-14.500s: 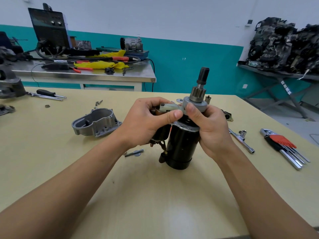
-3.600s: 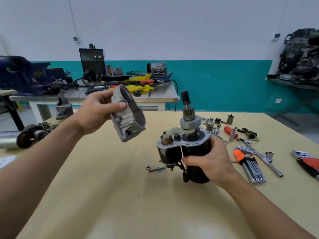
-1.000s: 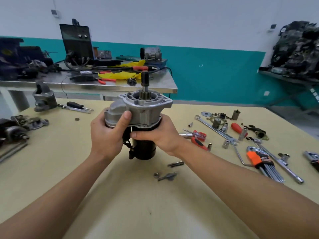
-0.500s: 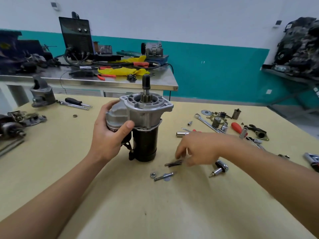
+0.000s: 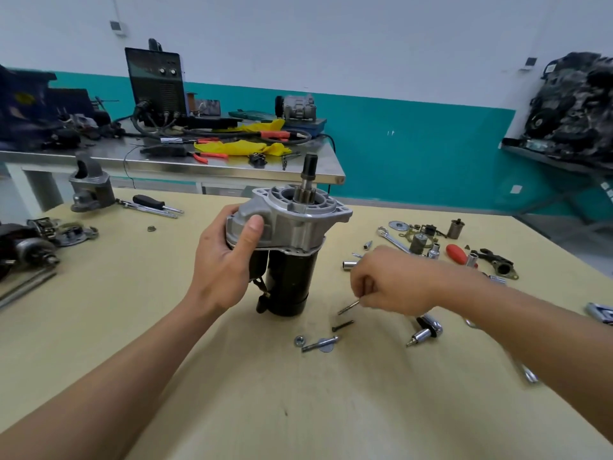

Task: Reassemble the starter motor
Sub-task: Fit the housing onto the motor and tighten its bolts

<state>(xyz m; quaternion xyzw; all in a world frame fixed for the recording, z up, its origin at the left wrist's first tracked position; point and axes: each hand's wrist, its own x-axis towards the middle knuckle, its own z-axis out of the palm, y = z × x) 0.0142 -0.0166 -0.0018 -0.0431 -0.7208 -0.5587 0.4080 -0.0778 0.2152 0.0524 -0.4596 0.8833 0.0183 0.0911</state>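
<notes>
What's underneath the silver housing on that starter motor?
The black motor body stands directly beneath the silver housing, upright on the table. The left hand grips the housing's side, covering part of the joint; the internals cannot be seen.

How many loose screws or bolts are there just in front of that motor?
3: a thin screw pinched in the right hand, a dark screw on the table below it, a silver bolt nearer the camera. Others may hide behind the hand.

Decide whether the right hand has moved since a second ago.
Yes. The right hand left the motor, going right and down to the table, where it pinches a screw.
</notes>
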